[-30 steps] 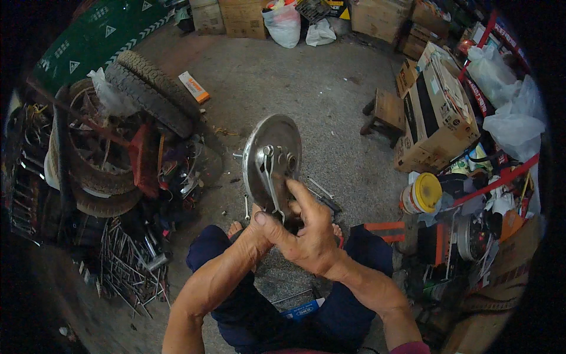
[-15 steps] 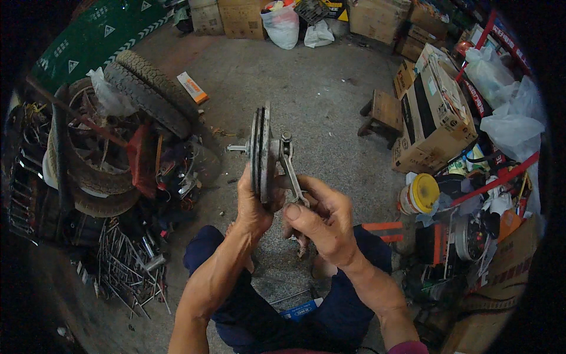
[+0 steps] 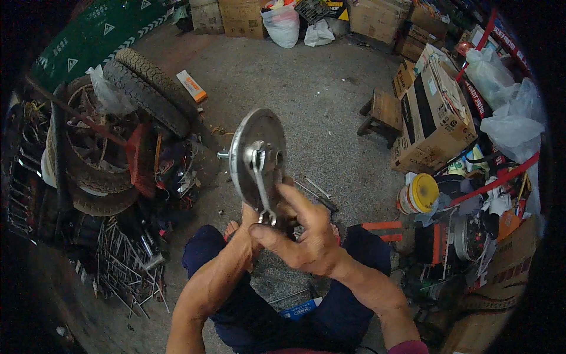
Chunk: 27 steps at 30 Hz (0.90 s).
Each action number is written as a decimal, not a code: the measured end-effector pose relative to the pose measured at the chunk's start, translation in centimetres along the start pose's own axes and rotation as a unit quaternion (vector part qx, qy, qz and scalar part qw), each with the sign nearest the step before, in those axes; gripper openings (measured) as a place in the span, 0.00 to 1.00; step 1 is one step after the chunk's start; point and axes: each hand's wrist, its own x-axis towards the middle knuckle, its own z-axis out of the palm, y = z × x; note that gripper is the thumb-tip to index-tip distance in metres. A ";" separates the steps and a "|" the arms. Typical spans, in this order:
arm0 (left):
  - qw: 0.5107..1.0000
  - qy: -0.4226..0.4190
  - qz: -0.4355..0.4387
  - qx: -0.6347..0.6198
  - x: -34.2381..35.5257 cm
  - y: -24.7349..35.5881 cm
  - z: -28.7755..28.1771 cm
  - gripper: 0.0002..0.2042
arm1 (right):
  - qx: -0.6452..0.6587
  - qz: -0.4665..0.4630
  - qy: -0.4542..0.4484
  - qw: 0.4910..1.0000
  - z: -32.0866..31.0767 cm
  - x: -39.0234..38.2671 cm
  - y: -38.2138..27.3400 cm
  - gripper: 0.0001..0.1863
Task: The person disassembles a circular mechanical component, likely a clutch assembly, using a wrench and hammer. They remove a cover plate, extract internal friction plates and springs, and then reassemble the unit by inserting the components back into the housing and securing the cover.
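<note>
A round metal brake plate (image 3: 240, 147) is held up in front of me, tilted so that its face shows. A metal lever arm (image 3: 259, 183) runs down that face from a clamp near the middle to a forked lower end. On the plate's left, a bolt end (image 3: 223, 154) sticks out. My left hand (image 3: 250, 215) grips the plate from below and behind, its fingers mostly hidden. My right hand (image 3: 309, 236) is closed about the lever's lower end, thumb beside the fork and index finger reaching up near the plate.
Slim tools (image 3: 318, 192) and a blue box (image 3: 302, 308) lie on the floor. To the left are tyres (image 3: 150, 88), a wheel and a heap of metal rods (image 3: 121, 259). On the right stand a wooden stool (image 3: 386, 112), a cardboard box (image 3: 433, 138) and a yellow-lidded bucket (image 3: 424, 192).
The plate has turned from edge-on to show its face with the lever. Both hands have shifted slightly, the right one moving left and down. Tools on the floor have come into sight.
</note>
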 end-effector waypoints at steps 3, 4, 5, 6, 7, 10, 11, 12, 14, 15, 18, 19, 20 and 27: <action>0.989 -0.088 -0.087 -0.079 -0.2 -1.2 -1.0 0.26 | -0.150 -0.070 0.015 0.986 1.3 -0.1 0.4 0.23; 0.984 -0.106 -0.102 -0.096 -0.1 -1.5 -1.3 0.26 | -0.176 -0.082 0.013 0.981 1.7 -0.2 0.4 0.22; 0.980 -0.117 -0.114 -0.113 0.1 -2.1 -1.7 0.25 | -0.206 -0.092 0.009 0.974 1.9 -0.4 0.6 0.21; 0.976 -0.129 -0.124 -0.125 0.3 -2.6 -1.9 0.25 | -0.236 -0.102 0.005 0.966 2.0 -0.3 0.5 0.20; 0.972 -0.138 -0.134 -0.135 0.5 -2.9 -2.1 0.25 | -0.243 -0.138 0.013 0.960 1.9 0.0 0.1 0.19; 0.967 -0.151 -0.142 -0.147 1.0 -3.2 -2.2 0.24 | -0.279 -0.183 0.018 0.943 2.2 0.0 0.3 0.20; 0.969 -0.150 -0.136 -0.142 0.9 -2.8 -2.1 0.24 | -0.285 -0.196 0.025 0.938 2.4 0.0 0.2 0.21; 0.969 -0.150 -0.136 -0.143 0.6 -2.6 -2.0 0.23 | -0.291 -0.209 0.033 0.933 2.7 0.0 0.2 0.22; 0.970 -0.143 -0.133 -0.144 0.3 -2.4 -1.9 0.23 | -0.299 -0.224 0.043 0.927 3.0 -0.1 0.3 0.24; 0.970 -0.141 -0.133 -0.145 0.1 -2.4 -1.9 0.23 | -0.300 -0.227 0.045 0.926 3.1 -0.2 0.4 0.24; 0.971 -0.138 -0.130 -0.145 -0.3 -2.5 -2.0 0.22 | -0.319 -0.217 0.036 0.922 3.0 -0.2 0.1 0.25; 0.971 -0.137 -0.129 -0.146 -0.3 -2.6 -2.2 0.22 | -0.328 -0.211 0.031 0.920 3.0 -0.1 -0.1 0.25; 0.972 -0.137 -0.126 -0.145 -0.1 -2.7 -2.1 0.21 | -0.329 -0.211 0.027 0.920 2.8 -0.1 0.1 0.25; 0.975 -0.140 -0.096 -0.142 0.7 -2.2 -1.3 0.20 | -0.268 -0.216 0.035 0.938 1.8 0.3 0.3 0.22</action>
